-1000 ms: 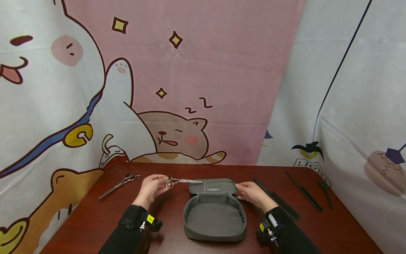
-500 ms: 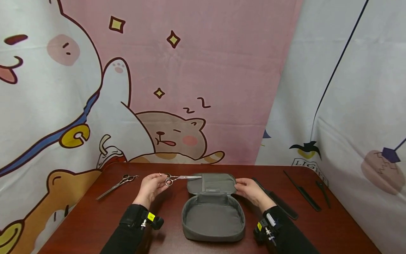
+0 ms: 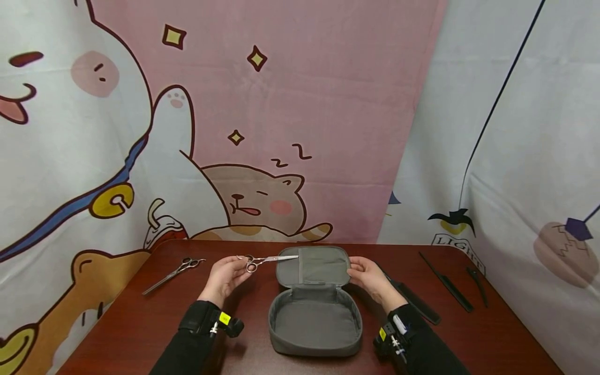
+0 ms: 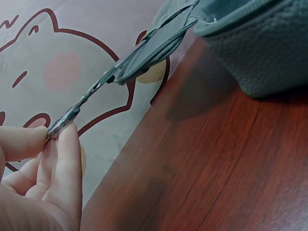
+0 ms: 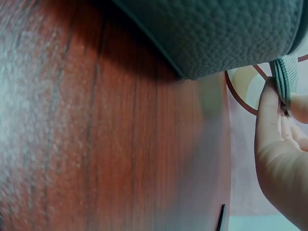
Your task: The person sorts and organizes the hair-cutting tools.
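A grey-green zip case (image 3: 315, 346) lies unzipped on the table, its lid (image 3: 323, 265) tilted up behind the hollow body. With thumb and fingers my left hand (image 3: 224, 278) pinches a pair of silver scissors (image 3: 276, 258) by the finger rings. Their blades point right, tips in front of the lid's left part, at the edge of an inner pocket panel. In the left wrist view the scissors (image 4: 79, 103) run edge-on toward the lid; whether the tips are under the panel cannot be told. My right hand (image 3: 372, 281) pinches the lid's right edge, seen also in the right wrist view (image 5: 286, 82).
A second pair of silver scissors (image 3: 175, 273) lies at the left on the brown table (image 3: 248, 338). To the right are a broad dark comb (image 3: 419, 304) partly behind my right hand, a tail comb (image 3: 452, 288) and a short dark tool (image 3: 479, 287). A printed curtain (image 3: 356, 130) hangs behind.
The lid has been tilted up further toward vertical by my right hand. The scissors have moved only slightly, their tips rising a little with the lid.
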A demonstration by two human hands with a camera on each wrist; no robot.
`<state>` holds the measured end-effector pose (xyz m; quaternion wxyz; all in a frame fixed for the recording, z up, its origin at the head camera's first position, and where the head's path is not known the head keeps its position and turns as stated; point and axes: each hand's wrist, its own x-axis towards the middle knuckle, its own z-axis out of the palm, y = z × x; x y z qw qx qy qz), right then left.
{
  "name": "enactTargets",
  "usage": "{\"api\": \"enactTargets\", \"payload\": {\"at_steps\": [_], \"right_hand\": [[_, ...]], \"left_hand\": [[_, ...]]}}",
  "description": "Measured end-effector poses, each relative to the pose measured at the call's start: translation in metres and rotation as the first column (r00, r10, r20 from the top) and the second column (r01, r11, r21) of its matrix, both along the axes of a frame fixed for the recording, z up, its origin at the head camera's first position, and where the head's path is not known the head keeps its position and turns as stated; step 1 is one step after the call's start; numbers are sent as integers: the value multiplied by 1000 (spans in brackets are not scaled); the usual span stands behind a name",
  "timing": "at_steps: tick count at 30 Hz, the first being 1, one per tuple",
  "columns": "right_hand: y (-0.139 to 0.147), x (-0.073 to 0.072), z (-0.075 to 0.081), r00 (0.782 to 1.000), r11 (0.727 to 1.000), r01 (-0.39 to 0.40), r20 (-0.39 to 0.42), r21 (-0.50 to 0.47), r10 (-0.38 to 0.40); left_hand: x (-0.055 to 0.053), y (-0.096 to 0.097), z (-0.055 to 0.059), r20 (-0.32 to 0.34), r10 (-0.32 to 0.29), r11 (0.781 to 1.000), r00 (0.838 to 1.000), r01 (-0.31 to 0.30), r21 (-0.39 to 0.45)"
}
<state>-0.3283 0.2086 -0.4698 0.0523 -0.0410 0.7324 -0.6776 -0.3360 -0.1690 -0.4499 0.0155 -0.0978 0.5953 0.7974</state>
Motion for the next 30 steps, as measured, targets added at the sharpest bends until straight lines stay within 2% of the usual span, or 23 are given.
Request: {"api": "enactTargets", "payload": {"at_steps": [8, 14, 22, 30], "right_hand": [[-2, 2, 2, 999, 1000, -8, -44, 20, 9], [-2, 4, 4, 998, 999, -5, -63, 34, 7], [-2, 5, 5, 996, 999, 12, -84, 41, -9], [-1, 8, 7, 993, 998, 6, -114, 68, 2]], "left_hand": [[-2, 13, -4, -24, 0, 1000, 1000, 0, -26], [-4, 23, -5, -47, 25, 997, 999, -28, -65], [-7, 32, 3, -69, 9, 994, 998, -16, -110], [-12, 46, 8, -109, 2, 981, 994, -23, -192]]}}
